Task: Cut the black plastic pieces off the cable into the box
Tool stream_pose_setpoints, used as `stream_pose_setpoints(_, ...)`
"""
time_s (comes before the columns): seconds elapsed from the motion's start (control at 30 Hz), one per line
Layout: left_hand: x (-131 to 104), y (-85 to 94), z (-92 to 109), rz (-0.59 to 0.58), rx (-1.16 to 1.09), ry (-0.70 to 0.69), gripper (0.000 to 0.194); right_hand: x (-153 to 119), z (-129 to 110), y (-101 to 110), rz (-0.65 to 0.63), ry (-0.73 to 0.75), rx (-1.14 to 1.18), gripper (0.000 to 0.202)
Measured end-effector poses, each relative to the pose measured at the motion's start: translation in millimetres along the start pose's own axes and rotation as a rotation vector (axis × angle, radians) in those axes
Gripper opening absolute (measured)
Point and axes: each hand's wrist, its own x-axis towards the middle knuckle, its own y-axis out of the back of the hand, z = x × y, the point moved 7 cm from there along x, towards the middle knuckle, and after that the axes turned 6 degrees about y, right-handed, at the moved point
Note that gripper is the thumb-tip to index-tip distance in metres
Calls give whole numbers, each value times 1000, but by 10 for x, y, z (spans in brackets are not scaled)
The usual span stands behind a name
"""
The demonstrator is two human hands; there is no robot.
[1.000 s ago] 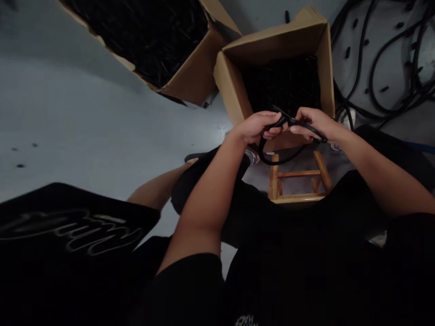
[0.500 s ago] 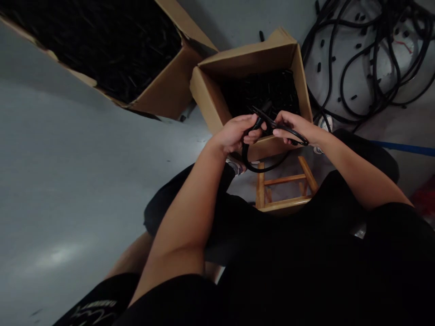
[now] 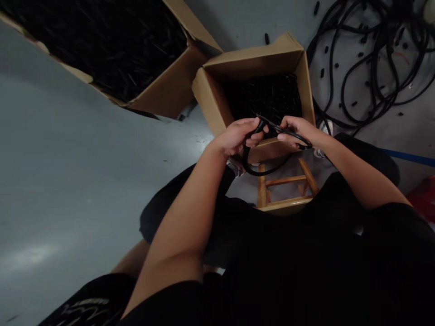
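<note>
My left hand [image 3: 238, 135] is closed around a black hose [image 3: 249, 168], close to the hose's end. From that hand the hose hangs in a loop below and runs off to the right. My right hand [image 3: 297, 129] grips dark scissors [image 3: 288, 132], whose handle loop shows by the palm. The blades look nearly together and lie at the hose's end, beside my left fingertips. Both hands are over the near edge of a cardboard box [image 3: 208, 97] holding many short black pieces [image 3: 268, 93].
A larger cardboard box [image 3: 166, 88] full of black pieces stands at the upper left. Coiled black hose [image 3: 343, 68] and scattered short pieces lie on the floor at the right. A wooden stool [image 3: 285, 181] is below my hands. Another person's dark sleeve [image 3: 91, 294] shows at the lower left.
The scissor blades have drawn together. A short stretch of hose that stuck out beyond them no longer shows at the tip. The view has shifted slightly.
</note>
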Motion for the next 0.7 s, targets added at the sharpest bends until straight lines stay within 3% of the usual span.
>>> stream_pose_setpoints(0.1, 31, 103, 80, 169, -17, -134, 38, 53, 35, 41, 37, -8, -15, 81)
stream_pose_setpoints(0.27, 52, 206, 187, 391, -67, -300, 34, 101, -19, 133, 241, 23, 31, 77)
stream_pose_setpoints(0.43, 117, 176, 166, 375, -105, -302, 39, 35, -144, -77, 162, 22, 175, 80)
stream_pose_setpoints(0.6, 212, 157, 20, 346, -116, -302, 37, 62, -114, -58, 265, 42, 185, 88)
stream_pose_setpoints(0.7, 347, 79, -96, 382, -131, -313, 32, 190, -10, -80, 301, 49, 49, 93)
